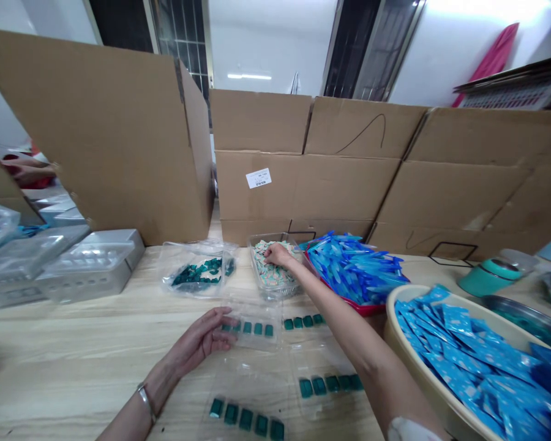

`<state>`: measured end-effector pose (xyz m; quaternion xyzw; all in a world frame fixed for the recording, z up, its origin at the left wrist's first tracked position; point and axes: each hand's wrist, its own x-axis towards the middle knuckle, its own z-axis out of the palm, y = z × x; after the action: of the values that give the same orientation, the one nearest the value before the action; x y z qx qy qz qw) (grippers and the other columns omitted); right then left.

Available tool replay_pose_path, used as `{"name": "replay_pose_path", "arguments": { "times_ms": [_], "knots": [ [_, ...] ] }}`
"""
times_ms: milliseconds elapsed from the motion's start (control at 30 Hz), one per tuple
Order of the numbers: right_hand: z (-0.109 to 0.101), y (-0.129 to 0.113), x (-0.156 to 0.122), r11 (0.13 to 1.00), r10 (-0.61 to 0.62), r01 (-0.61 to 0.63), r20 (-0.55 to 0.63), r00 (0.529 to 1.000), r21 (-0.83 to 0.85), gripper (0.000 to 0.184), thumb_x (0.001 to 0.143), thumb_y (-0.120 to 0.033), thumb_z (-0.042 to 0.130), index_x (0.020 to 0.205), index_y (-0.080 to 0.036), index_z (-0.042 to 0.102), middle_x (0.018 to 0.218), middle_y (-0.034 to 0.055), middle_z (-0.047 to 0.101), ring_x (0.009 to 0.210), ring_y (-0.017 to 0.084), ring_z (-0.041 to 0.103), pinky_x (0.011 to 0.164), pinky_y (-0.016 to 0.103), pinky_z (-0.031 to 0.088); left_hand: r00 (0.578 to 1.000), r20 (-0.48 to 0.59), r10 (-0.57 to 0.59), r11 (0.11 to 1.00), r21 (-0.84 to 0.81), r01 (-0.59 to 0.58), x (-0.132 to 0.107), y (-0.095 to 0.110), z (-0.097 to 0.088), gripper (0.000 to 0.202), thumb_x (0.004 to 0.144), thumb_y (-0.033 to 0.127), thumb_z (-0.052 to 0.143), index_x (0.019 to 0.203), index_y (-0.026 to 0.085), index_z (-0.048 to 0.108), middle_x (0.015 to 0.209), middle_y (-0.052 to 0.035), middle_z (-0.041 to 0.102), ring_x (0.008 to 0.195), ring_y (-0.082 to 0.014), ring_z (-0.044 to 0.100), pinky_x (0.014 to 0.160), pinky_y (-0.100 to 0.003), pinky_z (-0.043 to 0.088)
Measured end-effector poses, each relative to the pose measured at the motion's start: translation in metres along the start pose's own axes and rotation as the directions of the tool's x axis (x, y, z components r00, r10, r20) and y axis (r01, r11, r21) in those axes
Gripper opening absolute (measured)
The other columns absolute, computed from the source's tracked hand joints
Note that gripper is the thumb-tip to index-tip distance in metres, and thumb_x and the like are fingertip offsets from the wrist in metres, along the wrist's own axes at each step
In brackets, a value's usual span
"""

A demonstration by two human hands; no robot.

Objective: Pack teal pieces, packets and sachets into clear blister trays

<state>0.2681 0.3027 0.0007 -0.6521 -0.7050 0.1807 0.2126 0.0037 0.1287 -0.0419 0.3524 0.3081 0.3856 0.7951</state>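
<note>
My left hand (201, 340) lies flat with its fingers stretched out on the edge of a clear plastic tray (257, 321) that holds a row of green pieces. My right hand (278, 254) reaches into a clear tub (275, 288) of small pale packets, fingers curled down among them; what they hold is hidden. Three more clear trays with green pieces lie close by: one (305, 321) to the right, one (328, 384) nearer me, one (247, 419) at the front edge. A clear bag of loose green pieces (197, 274) sits left of the tub.
Stacked clear trays (89, 263) stand at the left. A red dish of blue sachets (356, 266) and a cream basin (411, 361) of blue packets sit at the right. Cardboard walls (312, 184) close the back. Another person's arm (27, 170) shows far left.
</note>
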Motion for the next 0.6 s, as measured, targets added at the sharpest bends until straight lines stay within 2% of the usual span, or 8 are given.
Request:
{"name": "replay_pose_path", "arguments": {
  "times_ms": [100,233,400,500,600],
  "knots": [
    [0.003,-0.004,-0.002,0.998,-0.046,0.044,-0.032,0.998,-0.049,0.012,0.056,-0.008,0.068,0.066,-0.015,0.066,0.076,0.005,0.067,0.076,0.017,0.061,0.065,0.021,0.04,1.0,0.0,-0.007,1.0,0.018,0.007,0.001,-0.001,-0.001,0.032,0.079,0.027,0.06,0.108,0.017,0.054,0.104,-0.012,0.064,0.073,-0.0189,0.067,0.061,-0.027,0.054],
    [0.005,-0.005,-0.005,0.994,-0.094,0.092,-0.051,0.994,-0.054,0.015,0.058,-0.006,0.064,0.069,-0.016,0.066,0.079,0.0047,0.067,0.079,0.016,0.06,0.068,0.021,0.04,1.0,0.011,-0.008,0.999,0.036,0.008,0.0,-0.001,-0.001,0.031,0.08,0.028,0.058,0.108,0.017,0.053,0.104,-0.0119,0.063,0.073,-0.0185,0.067,0.062,-0.027,0.053],
    [-0.009,0.001,-0.004,0.997,-0.07,0.071,-0.068,0.995,0.018,0.014,0.064,-0.012,0.063,0.077,-0.014,0.066,0.073,0.0025,0.067,0.065,0.011,0.058,0.057,0.017,0.04,1.0,-0.002,-0.011,0.999,0.035,0.011,-0.001,-0.001,0.0,0.032,0.08,0.028,0.058,0.108,0.017,0.053,0.103,-0.0112,0.063,0.073,-0.0182,0.067,0.062,-0.027,0.053],
    [-0.021,0.009,-0.003,0.997,-0.042,0.044,-0.025,0.999,0.07,0.012,0.069,-0.019,0.062,0.078,-0.012,0.066,0.062,0.0012,0.064,0.051,0.008,0.053,0.048,0.016,0.038,1.0,-0.006,-0.009,0.999,0.04,0.01,-0.001,0.0,0.001,0.032,0.08,0.028,0.059,0.108,0.016,0.053,0.103,-0.0109,0.064,0.074,-0.0183,0.067,0.062,-0.027,0.053],
    [-0.022,0.013,-0.003,0.997,-0.026,0.023,0.037,0.999,0.078,0.013,0.068,-0.02,0.064,0.079,-0.012,0.066,0.056,-0.0002,0.062,0.046,0.007,0.051,0.044,0.015,0.036,1.0,0.0,-0.011,0.999,0.04,0.011,-0.001,0.001,0.002,0.031,0.08,0.028,0.058,0.109,0.016,0.053,0.104,-0.0112,0.063,0.074,-0.0181,0.067,0.062,-0.026,0.053]
  ]
}}
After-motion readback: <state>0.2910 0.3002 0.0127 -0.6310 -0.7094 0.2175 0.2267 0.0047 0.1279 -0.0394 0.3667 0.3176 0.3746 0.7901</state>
